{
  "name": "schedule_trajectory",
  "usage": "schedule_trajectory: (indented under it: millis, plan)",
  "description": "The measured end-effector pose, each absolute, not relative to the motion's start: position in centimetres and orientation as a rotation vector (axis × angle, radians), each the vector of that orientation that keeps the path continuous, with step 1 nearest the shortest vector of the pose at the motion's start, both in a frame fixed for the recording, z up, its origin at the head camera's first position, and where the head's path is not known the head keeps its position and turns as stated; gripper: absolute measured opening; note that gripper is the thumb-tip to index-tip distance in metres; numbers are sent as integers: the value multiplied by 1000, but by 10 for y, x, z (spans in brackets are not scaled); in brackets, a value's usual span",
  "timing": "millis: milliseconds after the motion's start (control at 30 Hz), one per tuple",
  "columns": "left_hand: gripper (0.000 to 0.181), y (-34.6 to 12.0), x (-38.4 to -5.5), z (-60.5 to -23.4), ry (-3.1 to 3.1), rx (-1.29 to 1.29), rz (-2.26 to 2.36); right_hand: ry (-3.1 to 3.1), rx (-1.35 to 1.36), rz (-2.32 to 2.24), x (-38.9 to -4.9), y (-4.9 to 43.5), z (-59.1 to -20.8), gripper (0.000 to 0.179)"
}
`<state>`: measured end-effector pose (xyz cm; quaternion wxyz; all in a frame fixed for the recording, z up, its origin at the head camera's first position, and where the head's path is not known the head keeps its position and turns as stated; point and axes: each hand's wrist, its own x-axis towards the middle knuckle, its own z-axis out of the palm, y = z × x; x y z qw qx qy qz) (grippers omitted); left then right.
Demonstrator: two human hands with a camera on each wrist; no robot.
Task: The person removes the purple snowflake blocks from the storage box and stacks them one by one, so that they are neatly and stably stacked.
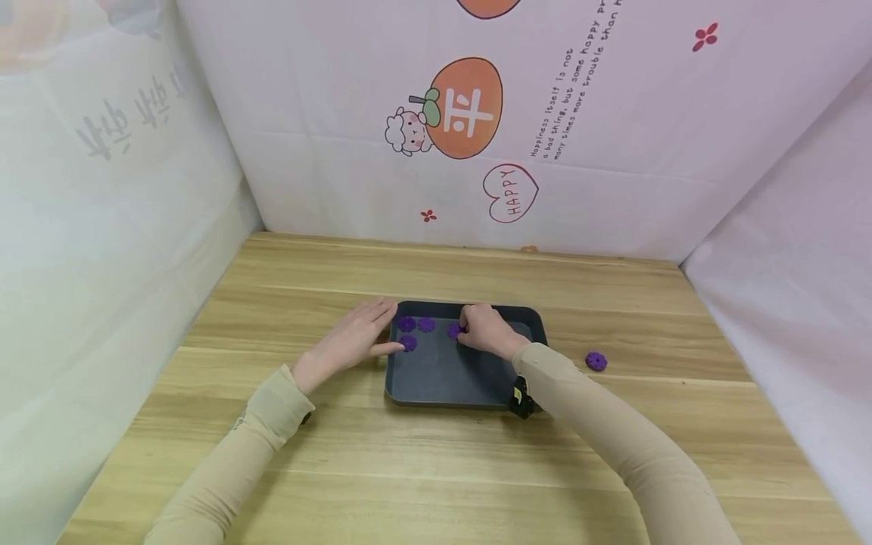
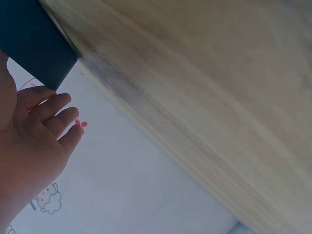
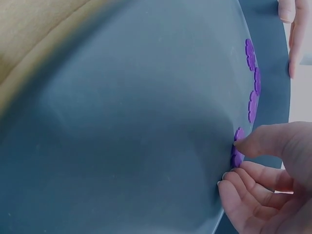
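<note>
pale wood-grain tabletop [image 1: 436,469]; white side walls [image 1: 109,303]; back wall [image 1: 327,151] printed with orange fruit [image 1: 466,107]

Printed words stand on the white back cloth [image 1: 327,151]. "HAPPY" runs upward inside a red-outlined heart [image 1: 511,194]. Beside it, three sideways lines of lettering [image 1: 575,91] read "Happiness itself is not", "a bad thing, but some happy pr" and "many times more trouble than h", the last two cut off by the top edge. The orange fruit [image 1: 489,83] bears white Chinese writing turned on its side, not surely readable. Pale characters [image 1: 105,129] on the left cloth [image 1: 102,242] are too faint to make out.
</note>
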<state>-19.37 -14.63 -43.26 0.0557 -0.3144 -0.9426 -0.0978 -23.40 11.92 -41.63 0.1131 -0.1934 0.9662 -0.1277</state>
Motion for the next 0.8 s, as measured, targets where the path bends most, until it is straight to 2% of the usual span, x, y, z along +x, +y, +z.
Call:
schedule_trajectory:
  millis: [800]
  plan:
    - [79, -146, -194, -433, -2892, -942, -330, 2812, -545, -551, -227, 150, -408, 19]
